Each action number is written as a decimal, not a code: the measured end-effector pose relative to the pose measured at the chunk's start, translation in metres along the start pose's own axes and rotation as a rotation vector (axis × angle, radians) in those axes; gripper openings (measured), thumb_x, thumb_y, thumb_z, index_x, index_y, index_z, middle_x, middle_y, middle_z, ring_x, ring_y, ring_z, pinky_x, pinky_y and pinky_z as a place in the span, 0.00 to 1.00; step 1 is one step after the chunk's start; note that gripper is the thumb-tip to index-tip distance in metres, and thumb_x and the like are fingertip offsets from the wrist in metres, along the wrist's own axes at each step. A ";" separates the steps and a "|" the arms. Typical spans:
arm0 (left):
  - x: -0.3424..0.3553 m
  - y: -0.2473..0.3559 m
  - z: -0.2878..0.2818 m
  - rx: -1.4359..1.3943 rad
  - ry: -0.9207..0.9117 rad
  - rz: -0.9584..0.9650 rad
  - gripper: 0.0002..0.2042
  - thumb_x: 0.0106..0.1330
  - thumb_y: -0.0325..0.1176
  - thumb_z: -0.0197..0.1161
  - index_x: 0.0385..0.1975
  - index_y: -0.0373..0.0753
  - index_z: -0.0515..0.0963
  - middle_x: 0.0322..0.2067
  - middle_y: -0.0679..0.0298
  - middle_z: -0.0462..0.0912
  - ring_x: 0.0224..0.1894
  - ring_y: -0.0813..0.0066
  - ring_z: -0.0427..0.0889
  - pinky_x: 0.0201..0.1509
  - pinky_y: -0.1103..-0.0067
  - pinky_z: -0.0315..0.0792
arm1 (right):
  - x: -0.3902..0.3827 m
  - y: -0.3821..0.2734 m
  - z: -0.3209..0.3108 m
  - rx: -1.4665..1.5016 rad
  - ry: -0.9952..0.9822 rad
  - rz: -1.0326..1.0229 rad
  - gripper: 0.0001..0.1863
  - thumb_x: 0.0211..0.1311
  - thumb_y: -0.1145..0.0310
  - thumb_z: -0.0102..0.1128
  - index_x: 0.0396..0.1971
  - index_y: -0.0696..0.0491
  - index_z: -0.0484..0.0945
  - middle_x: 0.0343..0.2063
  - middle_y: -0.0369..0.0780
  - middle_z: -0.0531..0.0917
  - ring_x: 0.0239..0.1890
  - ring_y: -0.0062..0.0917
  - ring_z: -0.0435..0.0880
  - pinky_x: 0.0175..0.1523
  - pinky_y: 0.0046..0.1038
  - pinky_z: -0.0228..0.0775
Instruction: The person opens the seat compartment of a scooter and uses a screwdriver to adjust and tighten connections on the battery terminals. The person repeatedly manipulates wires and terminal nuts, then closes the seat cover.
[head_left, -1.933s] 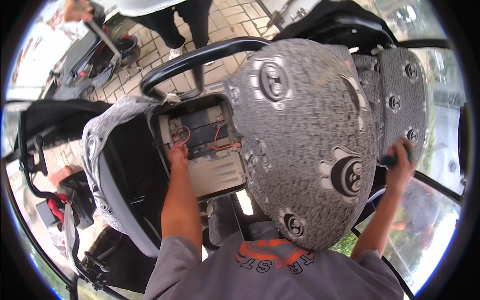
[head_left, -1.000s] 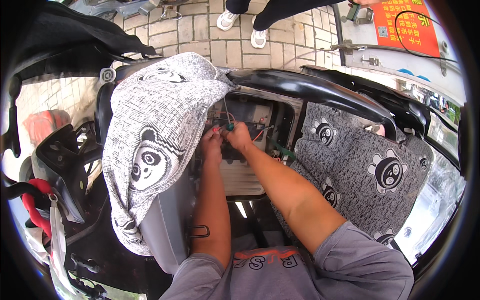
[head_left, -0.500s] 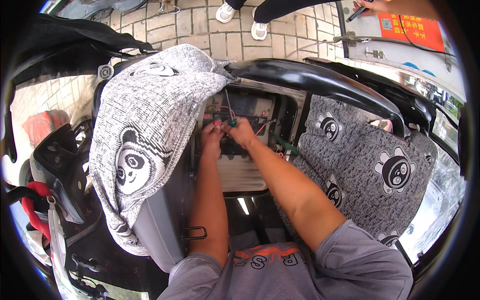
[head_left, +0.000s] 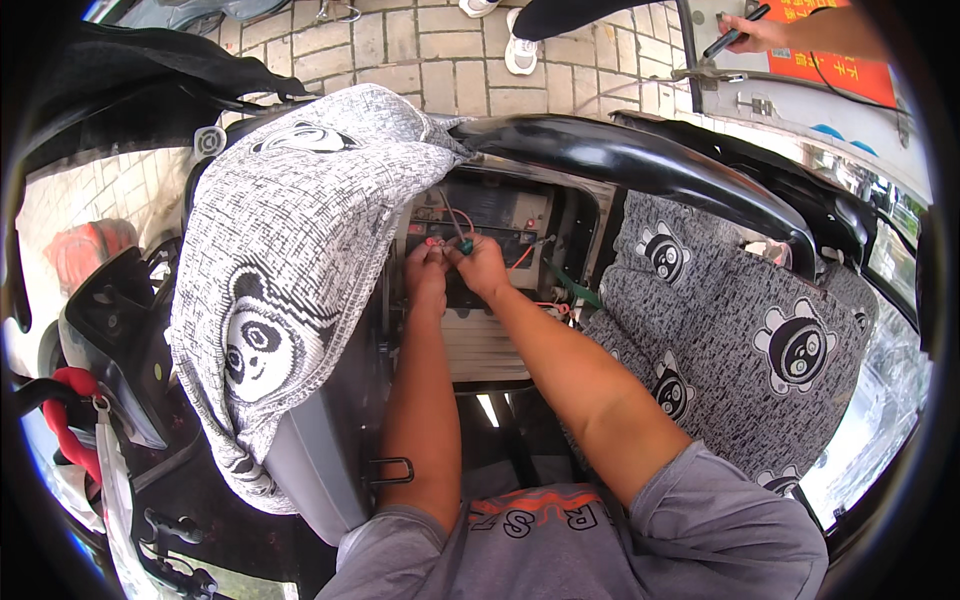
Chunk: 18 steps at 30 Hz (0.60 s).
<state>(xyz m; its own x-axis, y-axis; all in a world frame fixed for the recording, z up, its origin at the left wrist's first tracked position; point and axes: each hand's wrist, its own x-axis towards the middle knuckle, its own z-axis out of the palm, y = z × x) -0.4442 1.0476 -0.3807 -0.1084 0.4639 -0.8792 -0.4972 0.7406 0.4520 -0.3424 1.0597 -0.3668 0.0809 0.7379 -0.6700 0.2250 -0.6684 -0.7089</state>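
Inside the open battery compartment (head_left: 490, 360), under the raised seat, my two hands work close together. My right hand (head_left: 481, 268) is closed on a screwdriver with a green handle (head_left: 466, 245); its thin shaft points up and away over the batteries. Just beside it, my left hand (head_left: 426, 275) pinches a small red piece (head_left: 432, 241), which looks like a wire end or terminal cover. Dark batteries (head_left: 490, 207) lie beyond my fingers, with red wires (head_left: 522, 257) running across them. My fingers hide part of what they grip.
A panda-patterned cover (head_left: 290, 240) drapes the raised seat on the left. Another patterned seat (head_left: 720, 300) is at right. A black curved rail (head_left: 640, 160) spans the far side. Beyond it, another person's hand (head_left: 757, 35) holds a dark pen-shaped tool (head_left: 735, 32). A green strap (head_left: 572, 285) hangs at the compartment's right.
The other person's hand has moved left and down with the tool, and that person's feet have shifted. My hands stay nearly in place, and the view has shifted slightly.
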 end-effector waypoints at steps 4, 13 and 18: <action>0.000 0.002 -0.001 0.024 -0.048 -0.028 0.10 0.68 0.27 0.50 0.47 0.31 0.71 0.44 0.58 0.77 0.44 0.71 0.78 0.50 0.76 0.73 | 0.000 -0.018 -0.010 -0.281 0.013 -0.099 0.10 0.51 0.67 0.63 0.29 0.59 0.79 0.24 0.48 0.82 0.31 0.38 0.82 0.40 0.32 0.72; 0.012 -0.008 -0.002 0.046 0.021 0.044 0.10 0.67 0.26 0.52 0.46 0.33 0.71 0.39 0.58 0.78 0.39 0.71 0.79 0.47 0.77 0.75 | -0.010 -0.037 -0.018 -0.407 -0.007 0.069 0.18 0.49 0.67 0.61 0.40 0.60 0.73 0.34 0.54 0.80 0.41 0.49 0.78 0.45 0.41 0.70; 0.029 -0.013 -0.004 -0.036 0.173 -0.006 0.10 0.66 0.25 0.51 0.45 0.34 0.71 0.39 0.58 0.77 0.37 0.68 0.79 0.43 0.76 0.76 | -0.077 -0.049 -0.037 -0.453 -0.071 -0.169 0.22 0.51 0.68 0.59 0.47 0.58 0.71 0.39 0.53 0.78 0.41 0.50 0.77 0.46 0.42 0.70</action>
<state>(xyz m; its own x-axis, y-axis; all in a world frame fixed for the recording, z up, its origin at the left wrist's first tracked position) -0.4443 1.0489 -0.4126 -0.2501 0.3667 -0.8961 -0.5284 0.7239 0.4437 -0.3242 1.0395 -0.2721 -0.0559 0.8137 -0.5786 0.6303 -0.4207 -0.6525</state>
